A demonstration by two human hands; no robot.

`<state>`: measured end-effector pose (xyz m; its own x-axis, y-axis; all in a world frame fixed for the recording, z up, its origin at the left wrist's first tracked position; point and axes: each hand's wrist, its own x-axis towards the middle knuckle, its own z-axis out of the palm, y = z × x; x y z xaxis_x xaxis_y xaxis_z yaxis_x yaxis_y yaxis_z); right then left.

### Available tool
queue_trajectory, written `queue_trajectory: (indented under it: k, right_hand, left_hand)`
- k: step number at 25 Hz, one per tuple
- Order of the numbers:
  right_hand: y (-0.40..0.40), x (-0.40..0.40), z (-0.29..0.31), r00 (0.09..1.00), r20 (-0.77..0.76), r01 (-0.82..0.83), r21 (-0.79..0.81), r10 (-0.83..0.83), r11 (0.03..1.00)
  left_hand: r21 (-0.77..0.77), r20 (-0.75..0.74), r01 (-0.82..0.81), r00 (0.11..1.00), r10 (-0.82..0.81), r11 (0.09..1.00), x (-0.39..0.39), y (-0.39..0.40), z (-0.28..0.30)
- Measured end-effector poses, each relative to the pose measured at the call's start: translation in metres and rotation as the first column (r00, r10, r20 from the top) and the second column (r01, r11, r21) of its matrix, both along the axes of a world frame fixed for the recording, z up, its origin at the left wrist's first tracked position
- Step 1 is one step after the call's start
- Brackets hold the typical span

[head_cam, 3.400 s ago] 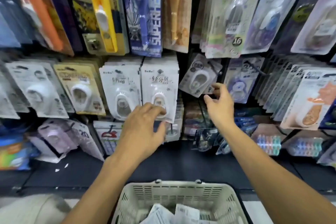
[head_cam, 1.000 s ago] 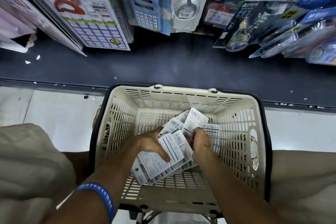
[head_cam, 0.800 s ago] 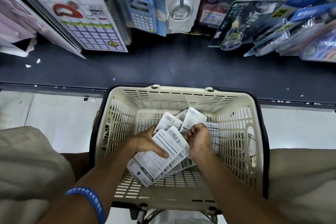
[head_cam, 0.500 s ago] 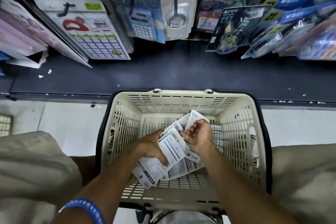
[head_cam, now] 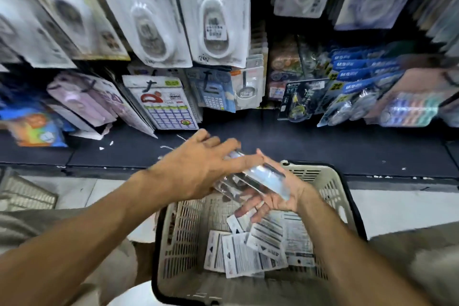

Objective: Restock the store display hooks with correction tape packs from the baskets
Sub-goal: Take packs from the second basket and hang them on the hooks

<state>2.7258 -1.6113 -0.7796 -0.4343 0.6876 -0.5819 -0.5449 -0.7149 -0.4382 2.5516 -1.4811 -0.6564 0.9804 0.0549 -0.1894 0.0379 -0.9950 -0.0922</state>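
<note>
Hands meet above the cream basket (head_cam: pixel 330 196) — the left hand (head_cam: pixel 198 169) reaches in from the left, palm down, its fingers laid over the top of a small stack of correction tape packs (head_cam: pixel 258 179), while the right hand (head_cam: pixel 275 196) lies palm up beneath the same stack, fingers spread and pointing left. The stack is blurred, its clear blister fronts catching light, so the number of packs cannot be told. Whether the left fingers curl round the far edge is hidden by motion blur; the stack sits pressed between the two hands, raised over the basket's far rim.

More packs (head_cam: pixel 250 251) lie loose on the basket floor, printed backs up, overlapping one another. The basket stands on a pale floor against a dark shelf (head_cam: pixel 323 141) that runs across the view. A second basket (head_cam: pixel 24 194) shows at the left edge.

Above the shelf hang rows of carded goods: two white correction tape cards (head_cam: pixel 186 12) side by side at top centre, a calendar-printed card (head_cam: pixel 164 104) lower down, a blue calculator pack (head_cam: pixel 216 97) just beside it, and blue-headed packs (head_cam: pixel 360 74) on the right.
</note>
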Motion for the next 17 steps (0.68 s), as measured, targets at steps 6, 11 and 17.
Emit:
queue_trajectory:
  k: [6, 11, 17]
  right_hand:
    - [0.016, 0.007, 0.120, 0.971, -0.005, 0.230, 0.312, -0.240, 0.922]
    - [0.004, 0.022, 0.182, 0.868, -0.001, 0.441, 0.463, -0.497, 0.769]
    - [-0.023, 0.045, 0.216, 0.799, -0.006, 0.494, 0.577, -0.601, 0.651]
  left_hand:
    - [0.289, 0.357, 0.191, 0.888, -0.290, 0.938, -0.006, -0.001, 0.073]
    - [-0.273, 0.644, -0.497, 0.542, 0.541, 0.824, 0.017, -0.012, 0.093]
    - [-0.959, 0.195, 0.278, 0.531, 0.824, 0.048, 0.044, -0.021, 0.114]
